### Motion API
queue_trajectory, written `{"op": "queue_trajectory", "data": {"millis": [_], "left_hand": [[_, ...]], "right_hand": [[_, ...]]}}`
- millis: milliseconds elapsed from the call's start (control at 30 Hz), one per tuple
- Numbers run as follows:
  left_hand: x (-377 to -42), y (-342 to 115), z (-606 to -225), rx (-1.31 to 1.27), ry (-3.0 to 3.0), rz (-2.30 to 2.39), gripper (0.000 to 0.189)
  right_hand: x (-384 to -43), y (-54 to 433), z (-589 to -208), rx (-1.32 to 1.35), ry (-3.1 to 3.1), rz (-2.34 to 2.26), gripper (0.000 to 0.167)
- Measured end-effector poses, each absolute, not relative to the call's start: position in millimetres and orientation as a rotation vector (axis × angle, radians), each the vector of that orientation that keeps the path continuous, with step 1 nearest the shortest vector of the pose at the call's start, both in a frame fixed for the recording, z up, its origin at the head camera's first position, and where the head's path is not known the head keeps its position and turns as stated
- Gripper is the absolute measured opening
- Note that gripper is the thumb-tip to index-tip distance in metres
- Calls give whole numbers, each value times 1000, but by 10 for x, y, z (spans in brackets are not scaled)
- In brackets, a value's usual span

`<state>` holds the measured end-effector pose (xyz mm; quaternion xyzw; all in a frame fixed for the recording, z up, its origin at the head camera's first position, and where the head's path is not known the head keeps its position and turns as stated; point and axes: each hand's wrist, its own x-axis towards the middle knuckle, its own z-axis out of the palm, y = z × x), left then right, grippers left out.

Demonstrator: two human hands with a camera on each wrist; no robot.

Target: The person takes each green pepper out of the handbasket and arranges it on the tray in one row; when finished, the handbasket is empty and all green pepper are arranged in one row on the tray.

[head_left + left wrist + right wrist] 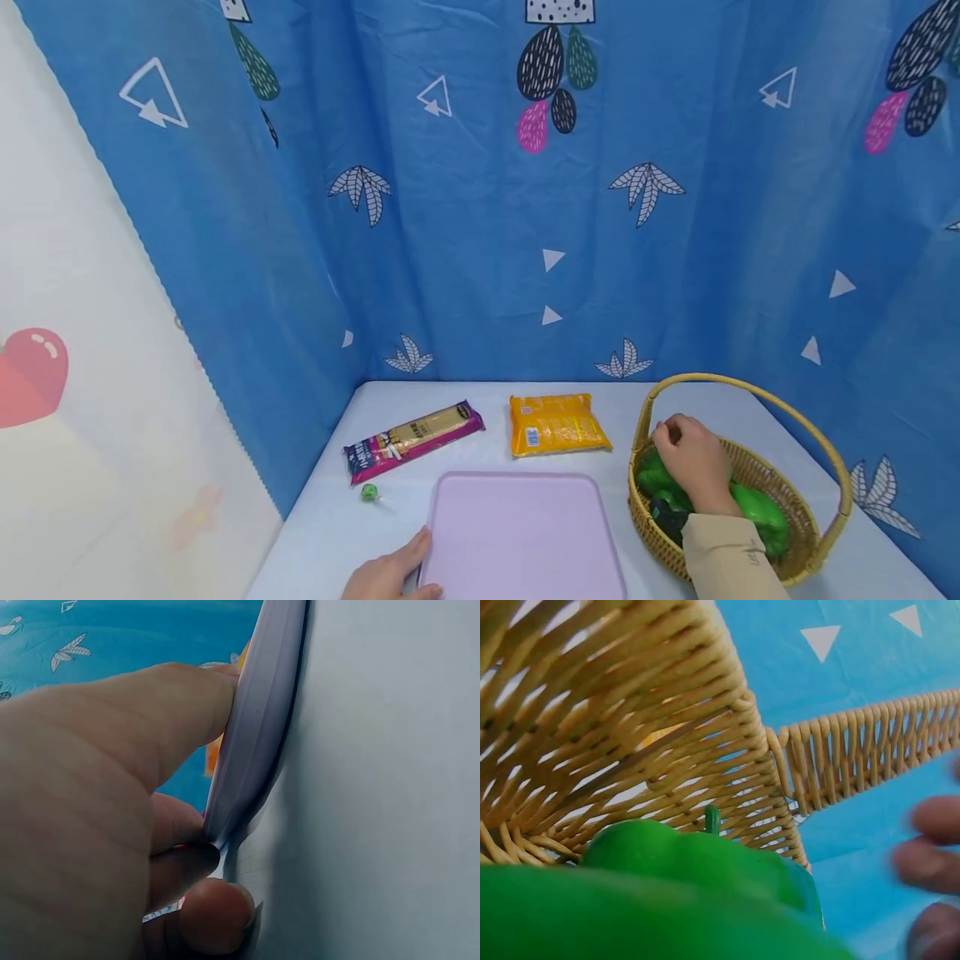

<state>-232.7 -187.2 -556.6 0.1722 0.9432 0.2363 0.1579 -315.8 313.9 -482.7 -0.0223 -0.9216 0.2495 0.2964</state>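
My left hand (pixel 390 571) grips the left edge of a lilac tray (pixel 525 533) at the front of the table. In the left wrist view the thumb lies against the tray's side (pixel 259 712), the other fingers curled around its lower edge. Over a woven basket (pixel 652 542) at the right, my right hand (pixel 693 462) hovers with loosely bent fingers and nothing visible in them. Green bell peppers (pixel 765 517) lie inside the basket, partly hidden by the hand and sleeve. The right wrist view shows blurred fingers (pixel 934 855) apart from the peppers (pixel 697 862).
Behind the tray lie an orange packet (pixel 558 425) and a long purple-and-gold packet (pixel 416 437). A small green lollipop (pixel 370 492) is left of the tray. The basket's tall handle (pixel 795 408) arches over it. A blue curtain (pixel 487 250) hangs behind the table.
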Motion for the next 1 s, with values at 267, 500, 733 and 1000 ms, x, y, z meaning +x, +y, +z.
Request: {"op": "queue_trajectory", "data": {"millis": [267, 500, 733, 1000], "left_hand": [[-2330, -1898, -5569, 464, 2694, 704, 97], [-2344, -1891, -5559, 454, 2707, 698, 95], [-2329, -1891, -5549, 432, 2700, 712, 95], [-2317, -1884, -5585, 429, 2707, 709, 94]], "right_hand": [[-3202, 3179, -4888, -152, -2860, 662, 41], [-3190, 3202, -4883, -215, -2928, 703, 53], [-3191, 3211, -4863, -251, -2946, 702, 61], [-3162, 3218, -4832, -267, -2875, 806, 55]]}}
